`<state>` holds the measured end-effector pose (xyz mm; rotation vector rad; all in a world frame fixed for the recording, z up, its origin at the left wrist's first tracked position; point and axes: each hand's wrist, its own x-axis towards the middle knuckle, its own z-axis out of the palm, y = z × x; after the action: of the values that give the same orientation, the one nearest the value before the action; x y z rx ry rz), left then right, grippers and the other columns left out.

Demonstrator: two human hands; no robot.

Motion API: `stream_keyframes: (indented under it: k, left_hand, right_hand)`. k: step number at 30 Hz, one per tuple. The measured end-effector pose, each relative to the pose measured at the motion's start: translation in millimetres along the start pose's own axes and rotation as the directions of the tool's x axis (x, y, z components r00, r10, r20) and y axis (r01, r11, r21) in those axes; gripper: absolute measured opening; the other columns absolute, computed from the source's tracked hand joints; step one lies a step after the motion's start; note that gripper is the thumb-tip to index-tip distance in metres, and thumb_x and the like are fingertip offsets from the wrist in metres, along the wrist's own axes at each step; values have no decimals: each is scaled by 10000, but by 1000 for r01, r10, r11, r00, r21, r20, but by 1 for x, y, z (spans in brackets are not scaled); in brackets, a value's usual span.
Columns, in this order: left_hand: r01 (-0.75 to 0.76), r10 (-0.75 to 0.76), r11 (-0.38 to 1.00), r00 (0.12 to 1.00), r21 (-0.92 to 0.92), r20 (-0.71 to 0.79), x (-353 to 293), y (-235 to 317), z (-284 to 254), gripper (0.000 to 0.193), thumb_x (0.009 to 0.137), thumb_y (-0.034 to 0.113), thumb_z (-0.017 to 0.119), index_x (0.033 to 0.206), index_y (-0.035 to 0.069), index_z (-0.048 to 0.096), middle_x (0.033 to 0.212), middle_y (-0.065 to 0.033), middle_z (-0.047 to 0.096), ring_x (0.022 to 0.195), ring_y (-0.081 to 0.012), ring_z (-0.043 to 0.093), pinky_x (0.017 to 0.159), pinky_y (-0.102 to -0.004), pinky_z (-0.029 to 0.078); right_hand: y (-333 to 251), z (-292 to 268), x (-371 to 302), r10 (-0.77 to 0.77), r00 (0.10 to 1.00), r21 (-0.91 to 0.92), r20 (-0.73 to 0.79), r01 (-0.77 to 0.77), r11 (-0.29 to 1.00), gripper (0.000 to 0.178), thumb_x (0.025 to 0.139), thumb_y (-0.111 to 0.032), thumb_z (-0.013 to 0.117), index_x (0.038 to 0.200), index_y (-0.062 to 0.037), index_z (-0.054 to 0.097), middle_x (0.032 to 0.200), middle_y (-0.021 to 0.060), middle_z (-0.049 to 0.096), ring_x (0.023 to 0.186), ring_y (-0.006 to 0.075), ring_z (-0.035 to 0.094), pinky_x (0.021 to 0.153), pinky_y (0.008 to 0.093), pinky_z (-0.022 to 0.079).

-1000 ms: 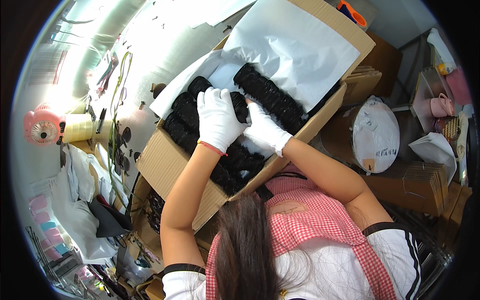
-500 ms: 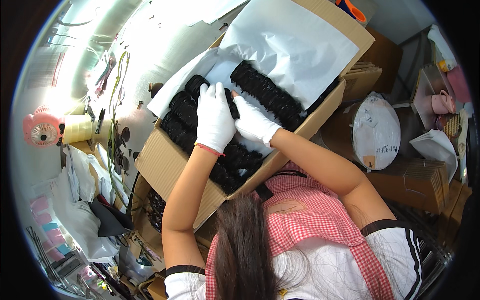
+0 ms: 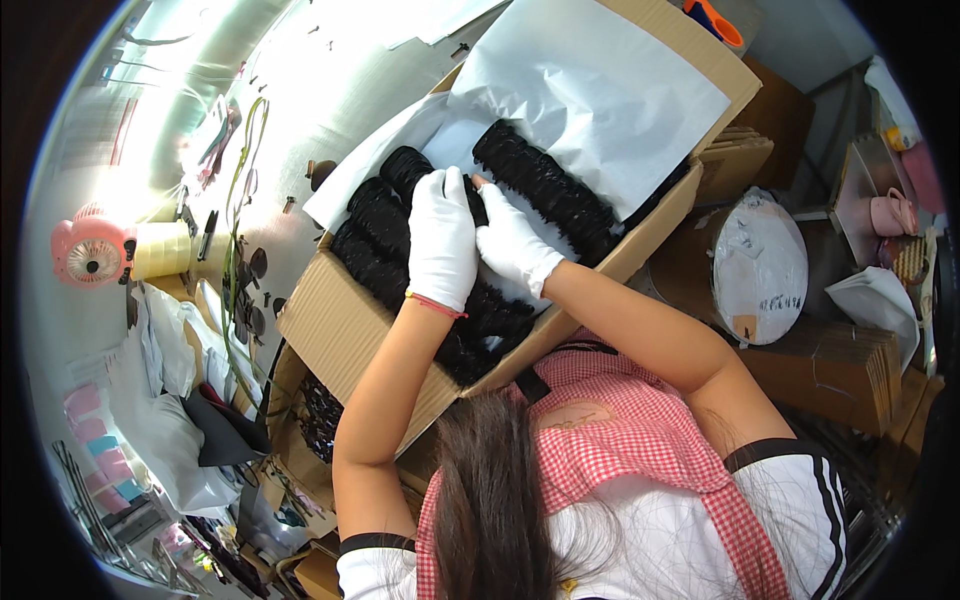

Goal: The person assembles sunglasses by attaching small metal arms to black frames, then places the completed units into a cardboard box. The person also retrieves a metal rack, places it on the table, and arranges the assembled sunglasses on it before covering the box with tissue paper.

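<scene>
In an open cardboard box point(image 3: 345, 310) lie several long rows of black, shaggy-edged rolls, their material not clear to me. My left hand point(image 3: 443, 240), in a white glove with a red cord at the wrist, lies over one black row point(image 3: 405, 172), fingers pressed together. My right hand point(image 3: 515, 240), also gloved, reaches in from the other side and grips the same row near its middle; a bare fingertip shows. The two hands almost touch, hiding part of the row. A separate black row point(image 3: 548, 185) lies to the right, apart from them.
White paper point(image 3: 590, 90) lines the box and folds over its far side. Orange-handled scissors point(image 3: 715, 22) lie beyond the far corner. At left stand a pink fan point(image 3: 92, 250) and a yellow tape roll point(image 3: 160, 250). A wrapped round bundle point(image 3: 760, 265) stands right, near stacked cardboard point(image 3: 830, 370).
The whole view has shifted slightly, with box and hands a little further right. Both hands keep their hold on the same black row.
</scene>
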<state>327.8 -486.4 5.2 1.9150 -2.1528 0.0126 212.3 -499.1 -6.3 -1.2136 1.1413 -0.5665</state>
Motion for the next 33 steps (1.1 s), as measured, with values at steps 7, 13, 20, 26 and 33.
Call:
stream_keyframes:
  k: [7,13,20,26,33]
  left_hand:
    - [70,-70,998,998,-10,-4,-19,4,2,568,852,10,586,1385,-85,416,1423,-311,443,1281,-444,489,1062,-426,445]
    - [182,-152,909,982,374,-110,-17,12,-11,653,820,154,619,1399,-63,408,1400,-217,484,1360,-366,390,1141,-537,248]
    - [195,-183,931,981,307,-69,-14,6,-9,581,803,142,603,1319,-85,463,1343,-250,502,1328,-401,404,1137,-530,250]
    - [83,-79,994,995,66,-56,-9,11,4,450,853,42,560,1278,-85,485,1273,-256,550,1136,-378,552,953,-426,460]
    - [82,-91,989,993,-122,-71,2,-1,-3,384,870,-25,531,1244,-92,483,1250,-294,525,1122,-430,547,992,-454,465]
  right_hand:
    - [1,1,5,-67,997,-6,-30,67,998,683,855,21,474,1518,-47,325,1422,256,510,1312,354,508,1096,364,387]
    - [-4,0,10,-101,995,34,-15,102,994,706,836,30,517,1514,-44,334,1410,248,522,1279,335,542,1070,341,418]
    - [2,0,11,-148,989,-108,33,150,983,779,805,108,461,1545,-33,261,1544,249,357,1438,362,354,1176,356,300]
    - [13,-2,8,-208,978,-176,-3,204,963,773,857,70,440,1574,-80,193,1548,268,342,1434,388,349,1178,380,293]
    - [4,-3,15,-245,969,-205,20,243,948,738,872,20,518,1553,-11,235,1559,249,336,1450,350,339,1191,372,271]
